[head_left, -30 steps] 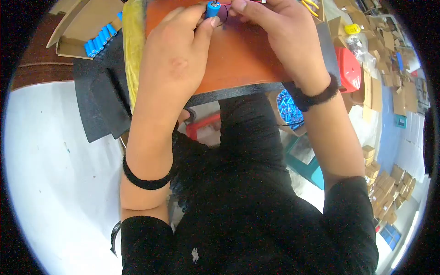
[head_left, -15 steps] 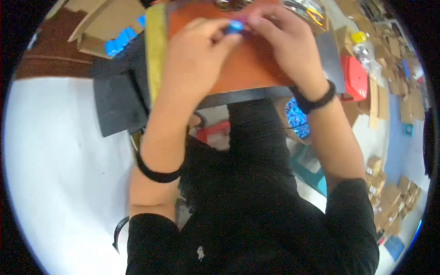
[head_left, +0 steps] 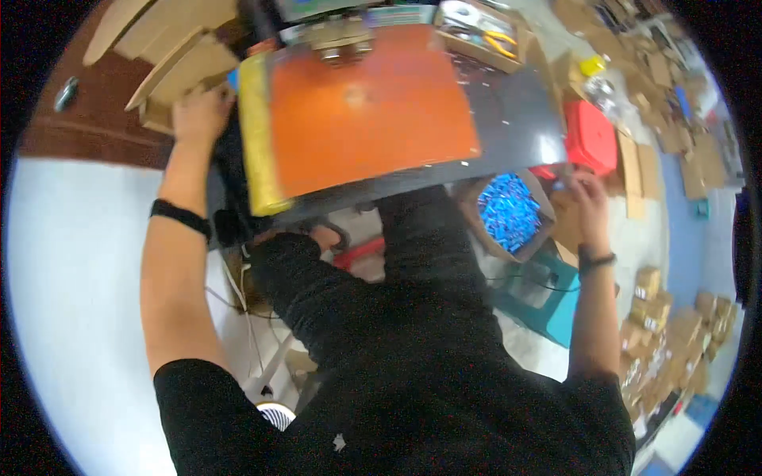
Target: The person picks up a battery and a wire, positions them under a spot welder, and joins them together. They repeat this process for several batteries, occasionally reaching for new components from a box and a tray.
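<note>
My left hand (head_left: 202, 115) reaches to the far left, at the edge of an open cardboard box (head_left: 186, 71) where a bit of blue (head_left: 232, 79) shows beside the fingers. Its fingertips are hidden, so I cannot make out what they hold. On the other side, my right hand (head_left: 587, 194) hangs past the table's right edge, just below a red plastic container (head_left: 591, 139). The fingers are bent and smeared by motion; whether something is in them is unclear. Between the hands lies an orange mat (head_left: 373, 119) with nothing held over it.
A yellow roll or pad (head_left: 262, 135) lines the mat's left side. Behind it stands a metal fixture (head_left: 337, 36). A tool box with yellow-handled pliers (head_left: 500, 41) sits at the back right of the dark table (head_left: 516, 119). Below, a carton (head_left: 512, 214) holds many blue pieces.
Both hands were together over the mat with a small blue cylindrical piece. They have since parted: the left swung out to the box, the right down past the table's right edge.
</note>
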`<state>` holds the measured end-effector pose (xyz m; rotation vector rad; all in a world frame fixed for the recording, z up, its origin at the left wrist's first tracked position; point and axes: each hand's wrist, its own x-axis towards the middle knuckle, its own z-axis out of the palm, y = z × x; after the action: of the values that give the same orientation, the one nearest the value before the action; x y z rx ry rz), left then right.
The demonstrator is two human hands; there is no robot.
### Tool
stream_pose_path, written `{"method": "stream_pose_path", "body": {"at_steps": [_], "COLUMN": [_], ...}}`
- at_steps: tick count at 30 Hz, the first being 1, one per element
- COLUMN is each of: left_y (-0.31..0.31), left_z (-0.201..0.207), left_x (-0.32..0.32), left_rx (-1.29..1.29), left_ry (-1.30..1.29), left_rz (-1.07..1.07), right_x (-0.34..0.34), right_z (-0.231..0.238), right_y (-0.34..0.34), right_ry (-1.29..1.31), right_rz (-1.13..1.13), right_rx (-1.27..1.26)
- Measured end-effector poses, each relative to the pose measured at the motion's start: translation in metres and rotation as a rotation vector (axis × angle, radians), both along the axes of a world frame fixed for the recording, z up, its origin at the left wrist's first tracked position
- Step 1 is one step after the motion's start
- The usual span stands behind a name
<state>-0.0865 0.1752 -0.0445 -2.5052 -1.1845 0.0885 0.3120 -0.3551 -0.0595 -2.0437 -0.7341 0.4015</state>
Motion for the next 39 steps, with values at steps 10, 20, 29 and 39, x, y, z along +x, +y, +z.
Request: {"method": "stream_pose_path", "body": {"at_steps": [10, 20, 29, 39], "left_y": [0.029, -0.102, -0.168, -0.233], "left_z": [-0.011, 0.074, 0.091, 0.127], "left_x": [-0.011, -0.023, -0.052, -0.046], "left_rx": [-0.393, -0.448, -0.421, -0.365], "left_ry": [-0.420, -0.766, -0.915, -0.949], "left_rz": [0.028, 0.179, 0.132, 0.144], "right_x": [-0.028, -0.025, -0.019, 0.004], "right_z": [-0.004, -0.023, -0.007, 0.049], "right_y": [0.103, 0.214, 0.205, 0.213], "right_ry": [-0.429, -0.841, -0.878, -0.404], "right_rz": [0.092, 0.513, 0.480, 0.360], "right_rx": [0.074, -0.043, 0.024, 0.560]}}
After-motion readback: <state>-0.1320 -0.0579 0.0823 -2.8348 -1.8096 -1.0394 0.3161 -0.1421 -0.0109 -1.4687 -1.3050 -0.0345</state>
